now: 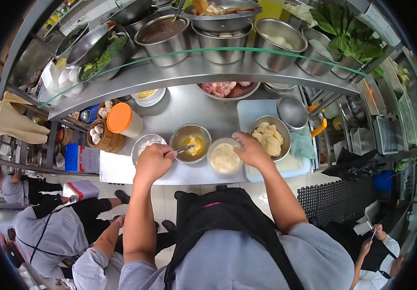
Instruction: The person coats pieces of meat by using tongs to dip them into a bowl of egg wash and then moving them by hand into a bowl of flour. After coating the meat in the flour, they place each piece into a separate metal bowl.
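Observation:
My left hand (154, 162) is closed around a slim metal utensil (183, 149); its tip lies over a steel bowl of beaten egg (210, 141), against a pale yellow piece (195, 144) in the egg. My right hand (255, 152) grips the right rim of a clear bowl (210, 162) of pale crumbs (225, 158). To its right, a steel bowl (286, 150) holds several coated pieces (267, 137). Partly behind my left hand is a bowl of white powder (143, 144).
A steel shelf (208, 72) with full pots crosses above the counter's back. An orange-lidded tub (124, 121) and steamer baskets (103, 136) stand left. A basin of raw meat (228, 91) lies behind. Other people (56, 232) stand at left; another person (375, 256) is at right.

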`<action>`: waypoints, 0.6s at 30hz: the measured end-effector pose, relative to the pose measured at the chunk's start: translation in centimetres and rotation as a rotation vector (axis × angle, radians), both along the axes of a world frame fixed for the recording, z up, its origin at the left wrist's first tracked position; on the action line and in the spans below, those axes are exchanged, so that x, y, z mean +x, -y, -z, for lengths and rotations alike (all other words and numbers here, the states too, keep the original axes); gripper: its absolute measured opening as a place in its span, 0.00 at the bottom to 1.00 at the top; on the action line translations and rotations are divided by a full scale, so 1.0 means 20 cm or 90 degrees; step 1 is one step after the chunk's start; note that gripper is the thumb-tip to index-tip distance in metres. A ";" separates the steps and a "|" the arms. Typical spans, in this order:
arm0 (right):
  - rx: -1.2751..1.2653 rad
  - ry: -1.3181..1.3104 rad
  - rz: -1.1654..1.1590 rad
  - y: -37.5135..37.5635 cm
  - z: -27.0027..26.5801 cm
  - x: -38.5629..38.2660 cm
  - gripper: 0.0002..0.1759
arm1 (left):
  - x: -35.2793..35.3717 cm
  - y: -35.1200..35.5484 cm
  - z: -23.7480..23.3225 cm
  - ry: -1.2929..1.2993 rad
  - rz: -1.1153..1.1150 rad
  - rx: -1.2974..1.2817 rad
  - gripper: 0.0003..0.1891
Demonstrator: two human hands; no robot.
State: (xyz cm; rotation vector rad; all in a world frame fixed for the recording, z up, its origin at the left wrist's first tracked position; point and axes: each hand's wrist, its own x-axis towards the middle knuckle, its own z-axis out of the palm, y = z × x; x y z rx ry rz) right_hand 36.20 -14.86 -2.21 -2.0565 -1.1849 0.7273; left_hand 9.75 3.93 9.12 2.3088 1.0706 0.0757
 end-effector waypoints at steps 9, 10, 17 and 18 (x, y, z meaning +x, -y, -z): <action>0.124 -0.073 0.014 -0.03 -0.01 0.06 0.22 | 0.36 0.25 0.53 -0.248 0.129 0.021 0.20; 0.099 -0.065 -0.023 -0.06 0.00 0.04 0.22 | 0.36 0.27 0.52 -0.245 0.134 0.020 0.20; -0.098 0.110 -0.201 -0.24 0.38 -0.07 0.27 | 0.18 0.26 0.36 -0.169 0.071 0.027 0.18; -0.097 0.112 -0.206 -0.26 0.46 -0.08 0.27 | 0.14 0.25 0.35 -0.138 0.066 0.015 0.17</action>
